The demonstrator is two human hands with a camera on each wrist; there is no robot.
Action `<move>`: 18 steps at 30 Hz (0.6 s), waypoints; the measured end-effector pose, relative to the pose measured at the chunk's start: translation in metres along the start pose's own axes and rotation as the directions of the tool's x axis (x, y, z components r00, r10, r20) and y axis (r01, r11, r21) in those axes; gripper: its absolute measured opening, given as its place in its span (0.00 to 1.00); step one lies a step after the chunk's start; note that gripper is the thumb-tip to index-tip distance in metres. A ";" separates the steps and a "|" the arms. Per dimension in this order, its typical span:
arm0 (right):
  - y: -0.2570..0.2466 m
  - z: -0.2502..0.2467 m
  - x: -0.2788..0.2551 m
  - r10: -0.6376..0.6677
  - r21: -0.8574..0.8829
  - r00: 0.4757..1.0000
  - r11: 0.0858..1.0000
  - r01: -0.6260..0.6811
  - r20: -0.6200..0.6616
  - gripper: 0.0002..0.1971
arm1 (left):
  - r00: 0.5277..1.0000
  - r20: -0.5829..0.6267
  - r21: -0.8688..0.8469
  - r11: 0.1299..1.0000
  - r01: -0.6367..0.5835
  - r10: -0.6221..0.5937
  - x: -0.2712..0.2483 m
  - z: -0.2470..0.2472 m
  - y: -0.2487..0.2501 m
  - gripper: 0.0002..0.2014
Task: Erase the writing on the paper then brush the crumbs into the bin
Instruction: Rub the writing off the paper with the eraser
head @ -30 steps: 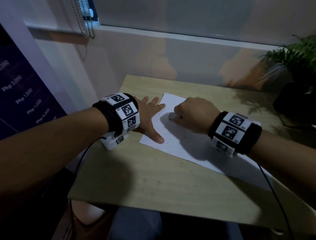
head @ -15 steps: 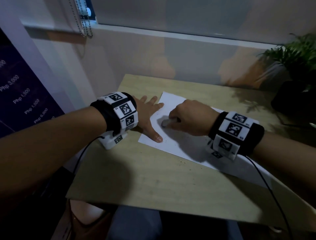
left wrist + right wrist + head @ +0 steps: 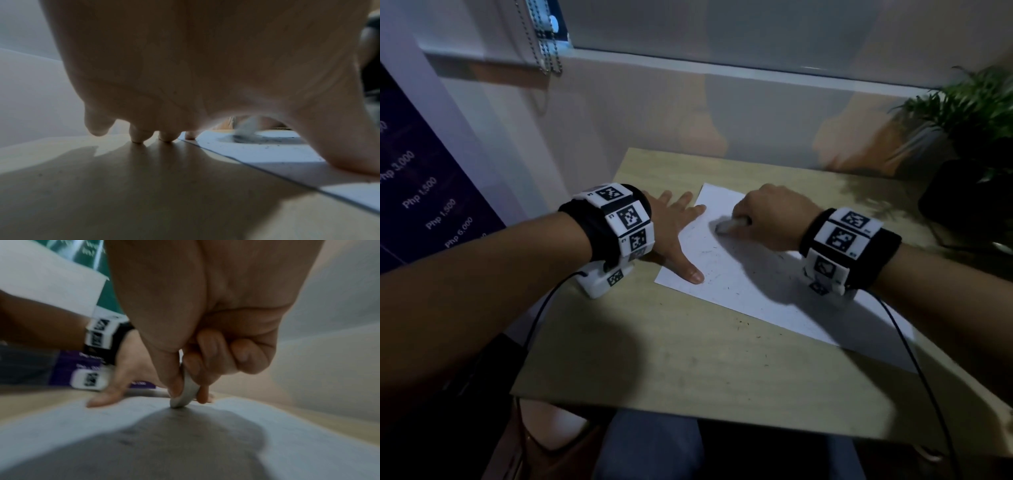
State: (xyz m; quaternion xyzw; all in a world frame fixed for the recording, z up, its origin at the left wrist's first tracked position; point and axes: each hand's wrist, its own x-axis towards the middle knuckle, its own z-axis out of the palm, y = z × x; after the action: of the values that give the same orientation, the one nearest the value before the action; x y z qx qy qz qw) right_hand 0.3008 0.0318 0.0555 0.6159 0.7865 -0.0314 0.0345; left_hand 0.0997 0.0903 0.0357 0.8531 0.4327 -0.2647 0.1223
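A white sheet of paper lies slanted on the wooden table. My left hand is spread flat at its left edge, thumb and index fingertip pressing on the sheet, the other fingers on the wood. My right hand pinches a small white eraser between thumb and fingers and presses its tip on the paper near the far left corner. The eraser is blurred in the right wrist view. Dark crumbs are scattered over the sheet and on the wood near its front edge. No bin is in view.
A potted plant in a dark pot stands at the table's far right corner. A wall and window sill run along the back. A dark poster with prices hangs at the left. The table's front edge is near my lap.
My right hand has rubbed the eraser back and forth over the upper left part of the paper. The left hand has stayed in place, holding the sheet down.
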 end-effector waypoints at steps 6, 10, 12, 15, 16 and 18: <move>-0.026 0.009 -0.012 -0.069 -0.196 0.994 0.979 0.052 -0.080 0.20 | 1.000 -0.003 -0.004 1.000 0.003 -0.003 -0.001 0.001 0.002 0.70; -0.029 0.007 -0.019 -0.114 -0.054 0.993 0.992 0.114 -0.002 0.24 | 1.000 -0.004 0.005 1.000 0.006 -0.006 0.000 0.000 0.002 0.70; -0.014 0.000 -0.011 -0.009 -0.065 1.000 0.998 0.009 0.002 0.27 | 1.000 -0.007 0.002 1.000 -0.001 0.001 0.001 0.001 0.000 0.72; -0.018 0.000 -0.007 0.035 -0.169 0.996 0.984 -0.047 -0.077 0.23 | 1.000 -0.006 -0.016 1.000 0.000 0.000 0.001 0.004 -0.001 0.74; -0.026 0.003 -0.010 0.006 -0.189 0.996 0.982 -0.023 -0.088 0.21 | 1.000 -0.009 -0.013 1.000 0.003 -0.003 0.001 0.004 -0.001 0.73; -0.044 0.010 -0.022 -0.081 -0.170 0.994 0.983 0.068 -0.067 0.18 | 1.000 -0.017 0.000 1.000 0.009 -0.009 0.002 0.004 0.001 0.71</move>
State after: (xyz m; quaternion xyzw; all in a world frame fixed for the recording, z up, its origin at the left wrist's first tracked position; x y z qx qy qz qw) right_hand 0.2637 -0.0006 0.0480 0.5816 0.8096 0.0566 0.0559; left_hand 0.1001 0.0892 0.0314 0.8533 0.4375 -0.2582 0.1175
